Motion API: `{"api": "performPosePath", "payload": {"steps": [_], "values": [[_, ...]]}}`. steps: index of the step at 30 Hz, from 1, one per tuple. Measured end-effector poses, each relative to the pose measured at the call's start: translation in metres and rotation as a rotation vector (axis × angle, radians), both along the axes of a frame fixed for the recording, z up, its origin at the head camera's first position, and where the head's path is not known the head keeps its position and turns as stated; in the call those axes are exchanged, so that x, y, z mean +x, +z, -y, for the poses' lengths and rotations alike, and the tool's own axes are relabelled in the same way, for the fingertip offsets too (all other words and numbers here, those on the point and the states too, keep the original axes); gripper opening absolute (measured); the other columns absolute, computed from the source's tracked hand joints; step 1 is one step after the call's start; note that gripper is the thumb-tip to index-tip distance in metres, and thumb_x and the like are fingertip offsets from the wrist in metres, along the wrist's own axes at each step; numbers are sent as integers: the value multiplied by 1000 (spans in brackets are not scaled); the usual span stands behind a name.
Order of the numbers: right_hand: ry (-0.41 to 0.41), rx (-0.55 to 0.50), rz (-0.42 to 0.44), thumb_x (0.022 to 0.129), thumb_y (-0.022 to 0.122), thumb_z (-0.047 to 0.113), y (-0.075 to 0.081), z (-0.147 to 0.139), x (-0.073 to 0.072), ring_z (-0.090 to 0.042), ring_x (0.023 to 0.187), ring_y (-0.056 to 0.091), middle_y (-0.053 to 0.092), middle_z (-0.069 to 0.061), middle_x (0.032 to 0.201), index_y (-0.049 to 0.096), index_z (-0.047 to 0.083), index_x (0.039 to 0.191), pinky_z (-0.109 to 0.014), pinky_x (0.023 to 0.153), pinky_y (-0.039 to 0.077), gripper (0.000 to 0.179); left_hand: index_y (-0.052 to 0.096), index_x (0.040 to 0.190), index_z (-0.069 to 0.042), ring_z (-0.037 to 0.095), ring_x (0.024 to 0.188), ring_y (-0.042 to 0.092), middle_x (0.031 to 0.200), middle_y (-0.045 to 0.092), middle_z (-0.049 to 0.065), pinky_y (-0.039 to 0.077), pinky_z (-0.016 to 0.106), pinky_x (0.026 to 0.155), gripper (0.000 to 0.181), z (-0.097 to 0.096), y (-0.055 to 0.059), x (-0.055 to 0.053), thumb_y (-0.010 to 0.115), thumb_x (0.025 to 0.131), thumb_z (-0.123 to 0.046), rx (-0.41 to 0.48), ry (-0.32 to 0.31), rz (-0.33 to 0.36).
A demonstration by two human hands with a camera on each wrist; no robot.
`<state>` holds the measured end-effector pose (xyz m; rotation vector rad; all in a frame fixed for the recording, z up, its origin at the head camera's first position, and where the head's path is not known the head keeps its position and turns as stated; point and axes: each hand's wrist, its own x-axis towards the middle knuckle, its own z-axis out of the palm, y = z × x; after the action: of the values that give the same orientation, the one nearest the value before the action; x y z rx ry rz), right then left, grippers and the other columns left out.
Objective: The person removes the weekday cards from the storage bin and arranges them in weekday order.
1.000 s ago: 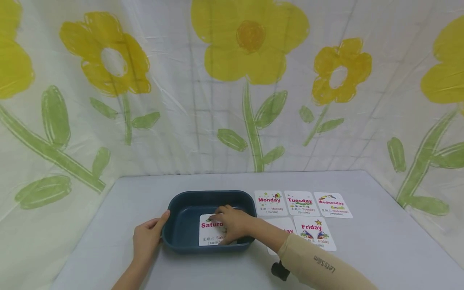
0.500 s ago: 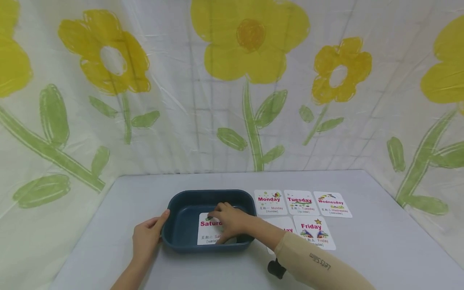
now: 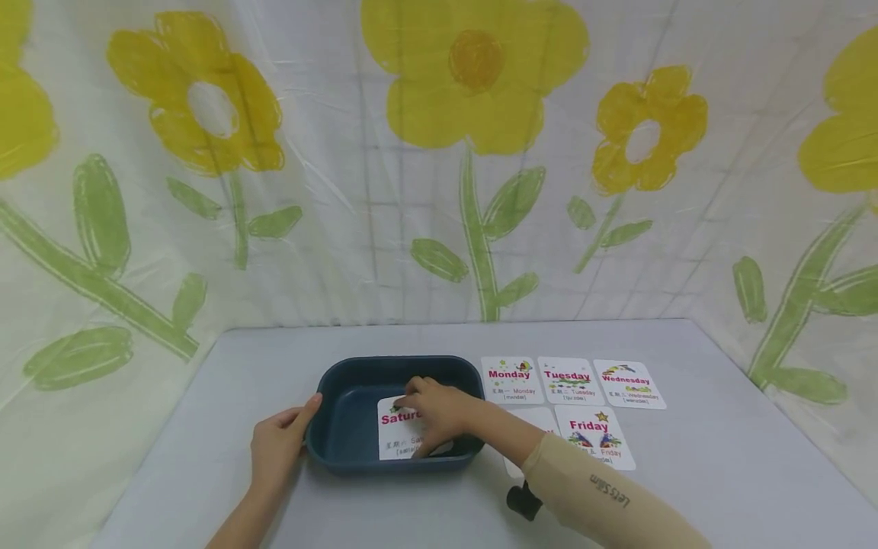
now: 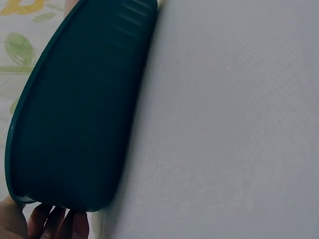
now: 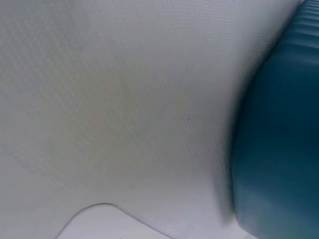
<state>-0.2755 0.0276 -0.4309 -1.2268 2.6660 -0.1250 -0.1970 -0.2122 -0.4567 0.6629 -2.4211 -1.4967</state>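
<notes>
A dark blue, rounded rectangular plastic basin stands on the table left of the laid-out cards. My left hand grips its left end, thumb at the rim and fingers underneath against the outer wall; the left wrist view shows these fingertips at the basin's end. Inside the basin, my right hand holds a white "Saturday" card between its thumb at the near edge and its fingers at the far edge. That hand covers the card's right part. In the right wrist view only the basin's outside shows, not the hand.
Monday, Tuesday and Wednesday cards lie in a row right of the basin. Below them lie a Friday card and another card partly under my right forearm. A flower-printed curtain hangs behind the table.
The Saturday card has become slightly tilted in my right hand, its far edge a little higher. My left hand and the basin stay in place; the head view has shifted slightly.
</notes>
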Motion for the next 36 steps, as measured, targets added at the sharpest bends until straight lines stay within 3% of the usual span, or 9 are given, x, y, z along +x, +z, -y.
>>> {"api": "performPosePath", "payload": {"steps": [13,30,36], "values": [[-31,-18,79,64,80,49,5,-2,0,-12,101,42,45,1,121,55,29,124,-25,78,47,68,69,101,2,11,71,56,95,68,16,46,18,55,72,0,0,-1,58,77,-65,5,9,2],[-23,-26,59,64,78,54,8,-3,-2,-13,103,43,45,1,124,52,29,127,-27,81,47,72,69,99,2,7,68,57,94,69,16,46,19,56,68,-1,-1,-1,58,79,-62,-13,4,-9],[-32,-63,43,64,75,56,19,-5,-3,-11,100,42,45,2,122,51,32,127,-23,75,46,72,69,99,3,8,68,57,95,69,18,45,19,55,69,-1,-1,0,58,79,-62,-17,13,-8]]}}
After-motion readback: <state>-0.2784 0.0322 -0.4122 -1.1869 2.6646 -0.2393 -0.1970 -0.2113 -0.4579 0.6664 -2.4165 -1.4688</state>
